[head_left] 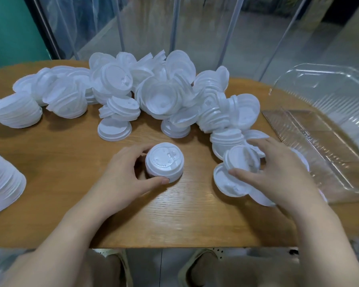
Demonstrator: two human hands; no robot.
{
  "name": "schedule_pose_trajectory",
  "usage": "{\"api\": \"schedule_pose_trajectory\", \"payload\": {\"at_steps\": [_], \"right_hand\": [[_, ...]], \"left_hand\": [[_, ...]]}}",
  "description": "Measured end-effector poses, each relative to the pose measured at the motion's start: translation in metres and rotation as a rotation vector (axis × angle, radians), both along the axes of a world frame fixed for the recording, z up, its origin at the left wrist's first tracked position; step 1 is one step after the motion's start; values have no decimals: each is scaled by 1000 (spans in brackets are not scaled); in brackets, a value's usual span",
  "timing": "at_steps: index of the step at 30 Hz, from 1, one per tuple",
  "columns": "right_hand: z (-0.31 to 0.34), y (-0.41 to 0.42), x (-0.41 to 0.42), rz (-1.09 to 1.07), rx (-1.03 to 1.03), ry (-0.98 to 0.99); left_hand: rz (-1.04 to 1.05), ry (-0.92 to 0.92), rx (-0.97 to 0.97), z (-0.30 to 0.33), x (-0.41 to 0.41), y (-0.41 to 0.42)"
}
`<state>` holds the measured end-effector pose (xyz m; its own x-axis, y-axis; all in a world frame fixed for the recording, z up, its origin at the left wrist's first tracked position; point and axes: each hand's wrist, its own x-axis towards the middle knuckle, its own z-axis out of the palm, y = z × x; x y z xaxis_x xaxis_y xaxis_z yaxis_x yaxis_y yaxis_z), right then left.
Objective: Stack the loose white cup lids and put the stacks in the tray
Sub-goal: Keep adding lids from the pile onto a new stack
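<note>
My left hand [122, 172] grips a short stack of white lids [164, 162] standing on the wooden table [71, 183], thumb at its front rim and fingers behind it. My right hand [278, 170] holds a tilted lid [244, 158] between thumb and fingers, above an upturned lid [226, 182] lying flat. A big heap of loose white lids [164, 94] runs across the far half of the table. The clear plastic tray [327, 146] lies at the right with nothing visible in it.
Stacks of lids lie on their sides at the far left [17, 112], and a larger stack [2, 181] sits at the left edge. A clear plastic cover [330, 83] stands behind the tray. The table's front edge is close to me, with my knees below.
</note>
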<state>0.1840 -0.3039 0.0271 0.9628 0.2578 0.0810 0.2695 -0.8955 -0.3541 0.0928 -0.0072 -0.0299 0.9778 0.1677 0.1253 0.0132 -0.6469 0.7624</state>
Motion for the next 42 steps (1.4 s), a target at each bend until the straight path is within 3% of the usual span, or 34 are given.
{"api": "schedule_pose_trajectory", "payload": {"at_steps": [7, 13, 17, 22, 36, 42], "right_hand": [[-9, 4, 5, 30, 44, 8], [-7, 29, -7, 223, 458, -173], [-19, 68, -12, 398, 448, -86], [-32, 90, -8, 456, 394, -3], [-42, 93, -2, 433, 417, 20], [-32, 55, 27, 62, 484, -291]], "left_hand": [[-27, -8, 52, -1, 7, -17], [-29, 10, 61, 0, 5, -19], [-48, -17, 58, 2, 5, -20], [-40, -17, 59, -3, 8, -19], [-58, 33, -23, 0, 10, -17], [-73, 17, 22, -1, 10, -14]]}}
